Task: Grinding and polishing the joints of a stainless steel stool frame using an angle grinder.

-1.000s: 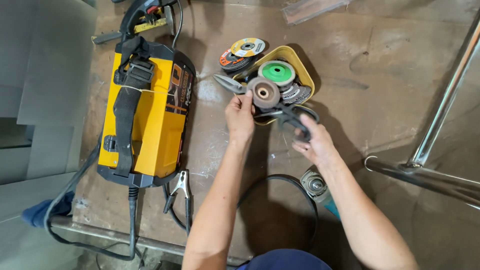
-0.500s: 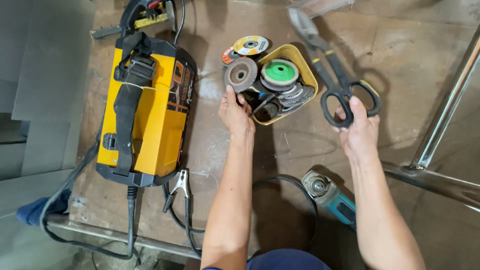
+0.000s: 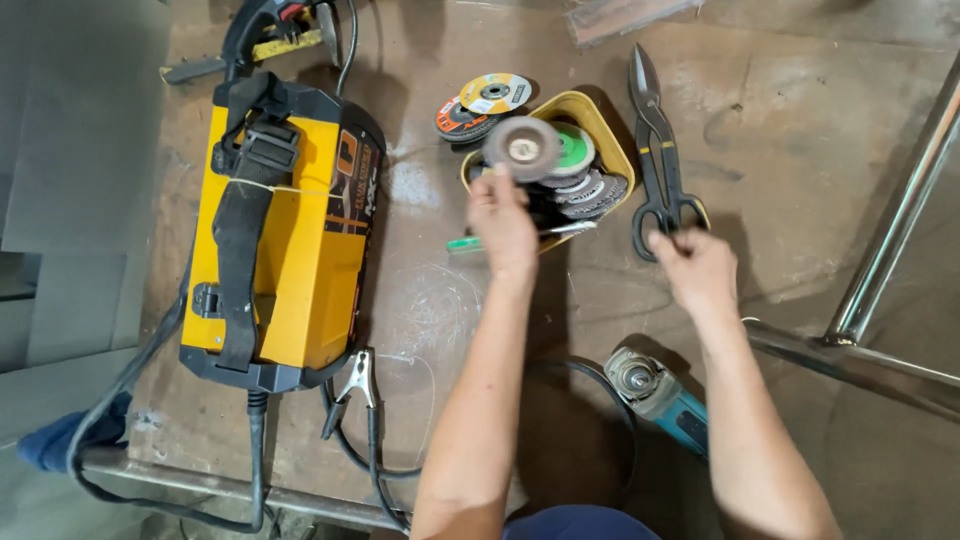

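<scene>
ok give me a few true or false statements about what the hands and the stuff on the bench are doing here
1. The left hand holds up a grey flap disc above the yellow tray. True.
2. The right hand grips the blue angle grinder. False: the grinder lies on the bench near the forearm, and the right hand is at the handles of the black tin snips.
3. The tin snips lie inside the tray. False: they lie on the bench to its right.
4. The yellow welding machine lies left of the tray. True.
5. A green disc sits in the tray. True.
</scene>
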